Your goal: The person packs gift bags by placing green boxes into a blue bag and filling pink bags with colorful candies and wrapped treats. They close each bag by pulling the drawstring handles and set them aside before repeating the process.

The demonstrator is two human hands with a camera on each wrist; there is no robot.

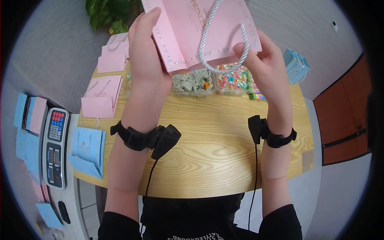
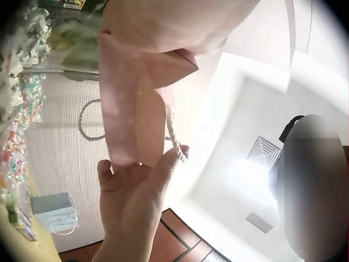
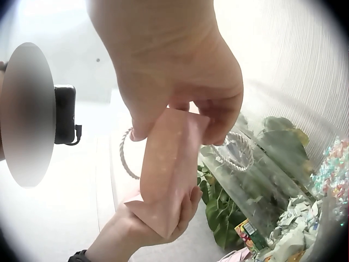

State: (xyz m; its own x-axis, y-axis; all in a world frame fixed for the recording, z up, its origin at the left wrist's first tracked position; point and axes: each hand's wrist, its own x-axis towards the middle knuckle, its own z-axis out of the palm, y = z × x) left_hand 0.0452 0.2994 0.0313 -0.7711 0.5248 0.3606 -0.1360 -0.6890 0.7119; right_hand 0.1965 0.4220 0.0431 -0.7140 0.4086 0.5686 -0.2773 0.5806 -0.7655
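A pink paper bag (image 1: 192, 36) with a silvery rope handle (image 1: 205, 40) and gold lettering is held up above the table's far side. The left hand (image 1: 150, 52) grips its left edge, thumb on the front face. At its right edge the right hand (image 1: 268, 68) pinches the paper, thumb beside the rope handle. From below, the left wrist view shows the bag's folded base (image 2: 128, 125) between both hands; the right wrist view shows the same narrow base (image 3: 172, 164). Some fingers are hidden behind the paper.
Clear bins of wrapped candies (image 1: 234, 80) and pale packets (image 1: 193, 83) stand behind the wooden table (image 1: 200, 140). Pink bags (image 1: 98, 105) and a blue bag (image 1: 86, 148) lie left, near a scale (image 1: 55, 148). Another blue bag (image 1: 296, 66) stands right; a plant (image 1: 106, 14) is behind.
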